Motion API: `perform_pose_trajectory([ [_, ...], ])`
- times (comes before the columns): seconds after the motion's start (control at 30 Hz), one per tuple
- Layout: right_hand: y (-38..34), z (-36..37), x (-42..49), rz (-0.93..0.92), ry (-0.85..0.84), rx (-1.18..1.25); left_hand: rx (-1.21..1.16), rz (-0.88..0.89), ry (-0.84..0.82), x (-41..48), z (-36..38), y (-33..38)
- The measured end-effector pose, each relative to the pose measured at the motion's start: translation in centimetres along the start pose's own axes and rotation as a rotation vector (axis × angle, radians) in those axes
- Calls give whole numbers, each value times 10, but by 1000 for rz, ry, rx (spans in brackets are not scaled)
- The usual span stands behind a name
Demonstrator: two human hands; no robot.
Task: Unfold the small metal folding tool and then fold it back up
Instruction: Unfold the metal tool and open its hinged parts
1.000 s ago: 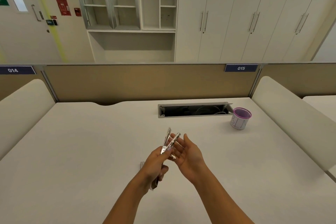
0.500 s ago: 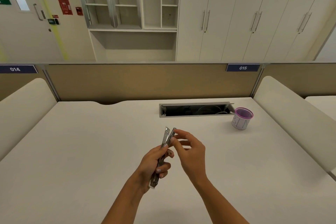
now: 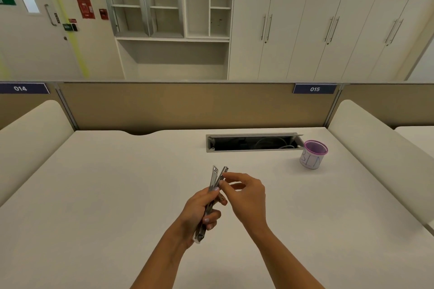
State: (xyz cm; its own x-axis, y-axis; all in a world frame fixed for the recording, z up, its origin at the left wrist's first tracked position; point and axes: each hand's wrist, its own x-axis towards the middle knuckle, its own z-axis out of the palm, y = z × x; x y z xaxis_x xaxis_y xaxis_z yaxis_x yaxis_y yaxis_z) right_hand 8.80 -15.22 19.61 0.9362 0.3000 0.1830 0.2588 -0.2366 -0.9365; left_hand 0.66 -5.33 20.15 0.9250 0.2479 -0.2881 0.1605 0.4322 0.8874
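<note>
The small metal folding tool (image 3: 215,179) is a slim silver piece held upright above the white desk (image 3: 117,195). Its two arms stand slightly apart at the top in a narrow V, and its lower end pokes out below my palm. My left hand (image 3: 199,210) wraps around its lower half. My right hand (image 3: 244,192) pinches the right arm of the tool near the top with thumb and forefinger, the other fingers curled loosely.
A purple-rimmed cup (image 3: 313,154) with writing on it stands at the back right of the desk. An open cable tray (image 3: 252,143) is set into the desk behind the hands. Padded dividers (image 3: 375,143) flank both sides, and a tan partition (image 3: 187,105) closes the back.
The tool's arms were spread wider a second ago and have closed to a narrow V. My right hand turned from an open palm to a pinch on the tool's right arm.
</note>
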Motion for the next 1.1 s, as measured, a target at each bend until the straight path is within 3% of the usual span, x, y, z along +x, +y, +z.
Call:
perform_pose_trajectory([
  [0.33,-3,4,-4,28,26,-81,12,-2,20,3,0,-3],
  [0.57,-5,6,-5,114,-36,-17,16,-1,11,2,-4,0],
  [0.93,-8,4,4,101,-98,-162,46,-18,-3,1,-12,3],
  [1.1,-8,3,9,92,-105,-40,-44,-19,-17,2,-11,3],
])
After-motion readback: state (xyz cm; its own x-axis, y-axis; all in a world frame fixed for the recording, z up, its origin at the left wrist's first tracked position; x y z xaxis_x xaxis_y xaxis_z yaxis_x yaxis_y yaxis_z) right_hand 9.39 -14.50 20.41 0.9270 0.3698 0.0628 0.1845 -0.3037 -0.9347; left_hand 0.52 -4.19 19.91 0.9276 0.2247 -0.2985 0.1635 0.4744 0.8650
